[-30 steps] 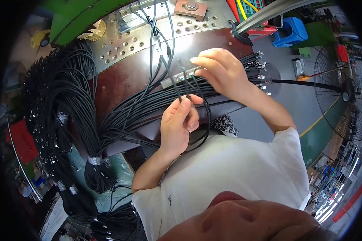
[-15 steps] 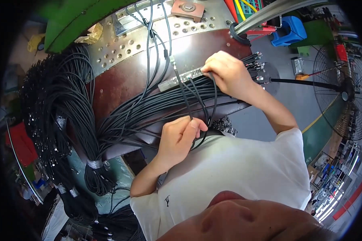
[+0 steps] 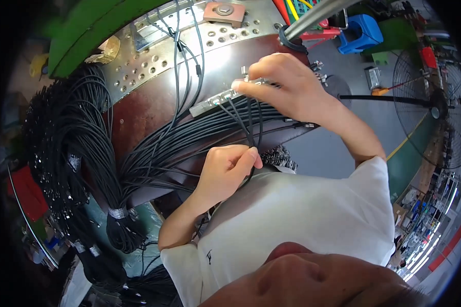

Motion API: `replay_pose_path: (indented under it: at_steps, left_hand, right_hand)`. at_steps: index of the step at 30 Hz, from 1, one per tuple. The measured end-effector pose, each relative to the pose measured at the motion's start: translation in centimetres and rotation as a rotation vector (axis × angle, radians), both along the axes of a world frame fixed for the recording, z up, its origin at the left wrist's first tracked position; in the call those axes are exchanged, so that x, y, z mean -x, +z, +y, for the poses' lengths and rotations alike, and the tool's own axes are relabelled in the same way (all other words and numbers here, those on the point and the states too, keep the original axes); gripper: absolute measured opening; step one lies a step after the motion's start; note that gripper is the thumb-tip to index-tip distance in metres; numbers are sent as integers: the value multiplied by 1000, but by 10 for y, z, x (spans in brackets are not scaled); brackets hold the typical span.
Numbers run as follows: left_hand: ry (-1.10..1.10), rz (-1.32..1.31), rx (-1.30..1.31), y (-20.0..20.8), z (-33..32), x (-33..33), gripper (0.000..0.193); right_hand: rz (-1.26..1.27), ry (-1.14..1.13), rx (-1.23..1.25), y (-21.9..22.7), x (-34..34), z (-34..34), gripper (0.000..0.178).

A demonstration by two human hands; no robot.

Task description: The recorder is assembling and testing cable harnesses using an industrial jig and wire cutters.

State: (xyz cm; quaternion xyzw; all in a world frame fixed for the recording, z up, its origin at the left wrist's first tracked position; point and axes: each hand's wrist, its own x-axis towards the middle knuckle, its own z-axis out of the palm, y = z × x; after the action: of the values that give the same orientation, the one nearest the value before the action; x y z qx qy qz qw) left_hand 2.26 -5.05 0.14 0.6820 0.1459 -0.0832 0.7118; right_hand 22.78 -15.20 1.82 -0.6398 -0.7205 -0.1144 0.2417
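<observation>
The right hand (image 3: 287, 89) pinches one end of a silver metal bar (image 3: 221, 99) that lies on the brown worktable (image 3: 153, 102), fingertips closed on it. A few thin black cables (image 3: 248, 117) run down from that bar into the left hand (image 3: 225, 171), which is clenched around them just below the table's near edge. Left of the bar, thick bundles of black cables (image 3: 77, 169) drape over the table's side, bound with silver tape. Beyond the table's right end stands a floor fan (image 3: 435, 110).

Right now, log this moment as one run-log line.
left hand: pinching black cables | right hand: pressing cable ends at metal strip | surface: brown bench top | left side: bundled black cables
</observation>
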Motion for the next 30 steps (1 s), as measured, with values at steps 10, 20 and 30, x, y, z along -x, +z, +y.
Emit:
replay_pose_path:
  at_steps: [10,20,30]
  left_hand:
    - [204,-13,184,-2,25,1,30]
    - [287,19,430,-14,29,2,29]
    - [228,-173,-235,-2,10,-18,21]
  right_hand:
    - [342,-29,13,-15,-11,-18,20]
    - [400,-39,-33,-24,-6,-19,21]
    - [806,-105,-138,-11,-14,-21,16]
